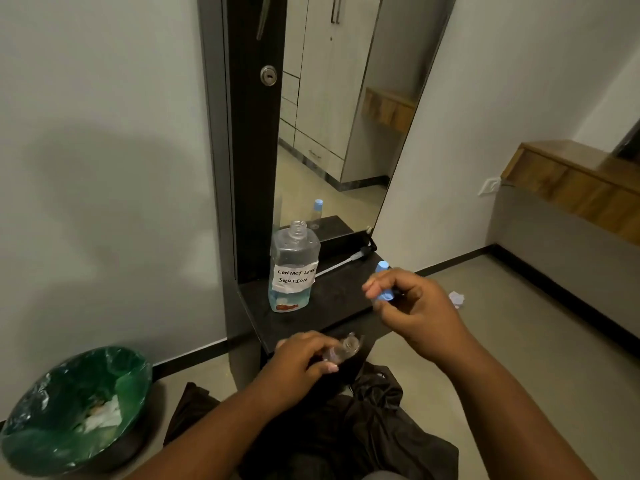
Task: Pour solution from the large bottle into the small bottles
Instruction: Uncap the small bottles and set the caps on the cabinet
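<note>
The large clear bottle (293, 268), labelled "contact lens solution", stands uncapped on the black shelf (332, 299) with a little bluish liquid at its bottom. My left hand (304, 358) grips a small clear bottle (346, 348) with an open neck, tilted, at the shelf's front edge. My right hand (412, 306) is raised to the right of the large bottle and pinches a blue cap (384, 296). Just behind its fingers the blue top of another small bottle (382, 266) shows; its body is hidden.
A pump head with a white tube (358, 255) lies on the shelf by the mirror (332, 116). A green-lined bin (76, 407) stands on the floor at left. Black fabric (346, 427) lies below my arms. A crumpled paper (457, 299) is on the floor.
</note>
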